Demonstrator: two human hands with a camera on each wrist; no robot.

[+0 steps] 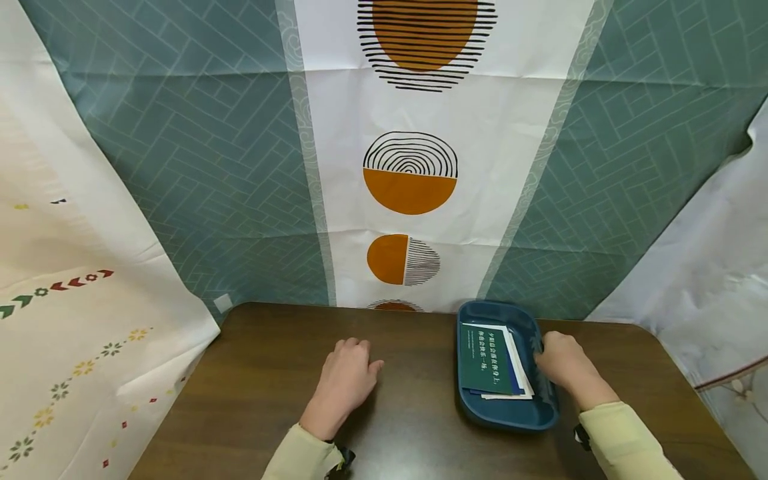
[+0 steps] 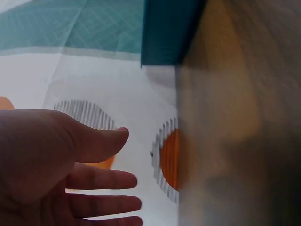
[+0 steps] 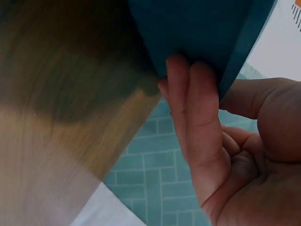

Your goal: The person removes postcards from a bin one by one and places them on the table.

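A dark blue plastic tray (image 1: 543,417) lies lengthwise at the right of the table, with a small stack of cards (image 1: 485,359) inside; the top one is green with white printed characters. My right hand (image 1: 564,363) pinches the tray's right rim. In the right wrist view the fingers (image 3: 202,108) press on the outer side wall while the thumb hooks over the edge. To the left of the tray, my left hand (image 1: 347,373) is over the tabletop with nothing in it, its fingers (image 2: 106,205) loosely extended and thumb apart.
The brown wooden table (image 1: 270,353) has rounded far corners. Behind it hangs a green and white patterned cloth (image 1: 240,167), with white printed cloth (image 1: 78,320) at the left and more white fabric (image 1: 708,267) at the right.
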